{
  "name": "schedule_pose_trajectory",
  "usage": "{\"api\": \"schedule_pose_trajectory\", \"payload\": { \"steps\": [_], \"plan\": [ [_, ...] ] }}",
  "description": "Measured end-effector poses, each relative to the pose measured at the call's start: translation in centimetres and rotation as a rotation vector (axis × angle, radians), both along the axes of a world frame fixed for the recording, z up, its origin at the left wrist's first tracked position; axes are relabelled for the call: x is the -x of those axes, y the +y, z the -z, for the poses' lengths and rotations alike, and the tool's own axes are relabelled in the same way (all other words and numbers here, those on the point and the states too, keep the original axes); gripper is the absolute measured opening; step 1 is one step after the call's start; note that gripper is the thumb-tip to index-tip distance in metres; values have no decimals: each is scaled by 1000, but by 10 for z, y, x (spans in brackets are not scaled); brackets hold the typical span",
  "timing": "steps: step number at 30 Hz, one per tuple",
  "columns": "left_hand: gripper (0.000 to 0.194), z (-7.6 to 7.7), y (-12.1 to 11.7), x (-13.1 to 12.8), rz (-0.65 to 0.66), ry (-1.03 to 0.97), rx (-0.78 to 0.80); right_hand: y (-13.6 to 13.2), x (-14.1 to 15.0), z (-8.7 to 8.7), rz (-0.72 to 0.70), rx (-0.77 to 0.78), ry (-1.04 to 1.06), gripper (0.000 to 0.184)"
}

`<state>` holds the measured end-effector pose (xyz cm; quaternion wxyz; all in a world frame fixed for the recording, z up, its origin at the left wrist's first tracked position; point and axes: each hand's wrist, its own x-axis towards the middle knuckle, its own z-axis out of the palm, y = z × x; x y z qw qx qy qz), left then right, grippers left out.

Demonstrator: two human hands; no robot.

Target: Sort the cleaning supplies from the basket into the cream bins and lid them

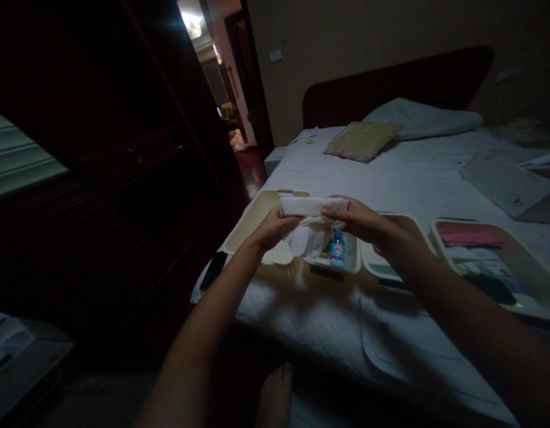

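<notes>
Both hands hold a folded white cloth (302,206) stretched level above the baskets. My left hand (271,230) grips its left end, thumb on the near side. My right hand (356,217) pinches the right end with the thumb across its front. Looser white material hangs below the fold. Under the hands stands a cream basket (356,268) with a small blue-labelled bottle (337,252) and white items in it. Left of it, a perforated cream basket (246,229) shows mostly its bare wall and floor.
Another cream basket (376,273) sits partly behind my right forearm. Farther right, a basket (531,279) contains pink, white and dark green things. All stand on the bed (293,309), which also bears a yellowish pillow (364,141). A dark phone-like object (212,270) lies at the bed's left edge.
</notes>
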<state>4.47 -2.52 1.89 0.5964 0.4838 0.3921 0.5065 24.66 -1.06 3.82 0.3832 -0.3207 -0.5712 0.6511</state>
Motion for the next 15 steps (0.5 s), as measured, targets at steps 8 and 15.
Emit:
{"api": "schedule_pose_trajectory", "payload": {
  "steps": [8,15],
  "plan": [
    [46,-9,-5,2,97,-18,51,1,-1,4,82,-24,-25,41],
    [43,-6,0,3,-48,-14,-8,2,2,0,133,-119,-26,39]
  ]
}}
